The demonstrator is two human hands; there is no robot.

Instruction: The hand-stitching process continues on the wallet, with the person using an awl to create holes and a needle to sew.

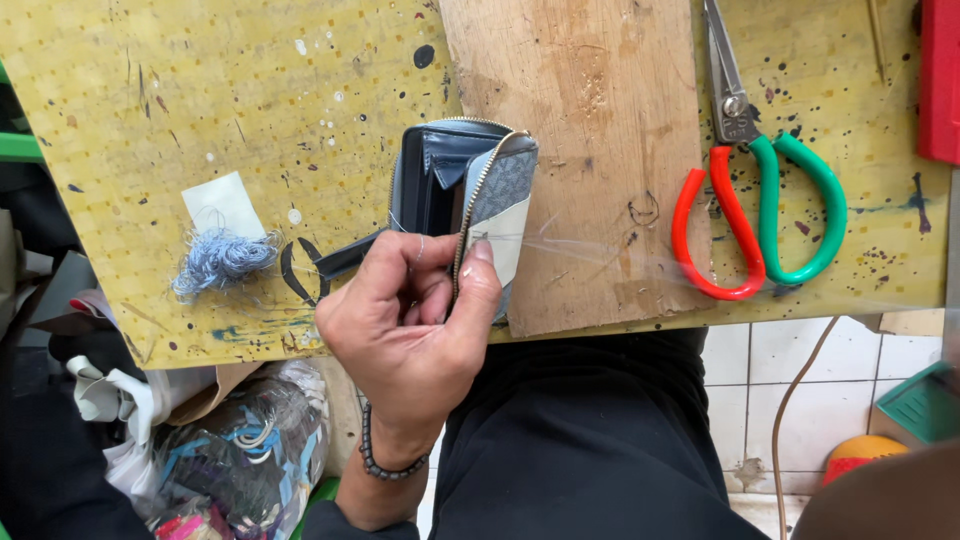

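My left hand [410, 320] is shut on a dark blue zip wallet [450, 170], which it holds upright at the table's front edge. The thumb presses on the wallet's grey patterned outer panel [505, 185], beside the brass zipper teeth. The wallet gapes open at the top and shows its dark lining. A thin pale thread [610, 255] runs from the wallet out to the right. A blurred skin-coloured shape [880, 495] fills the lower right corner. It may be my right hand or arm, and its fingers are not visible.
Scissors with one red and one green handle [760, 210] lie right of the wallet. A bare wooden board [590, 150] lies on a stained yellow mat [200, 100]. A tuft of light-blue threads [222, 258] sits at left. Bags of scraps [230, 450] lie below.
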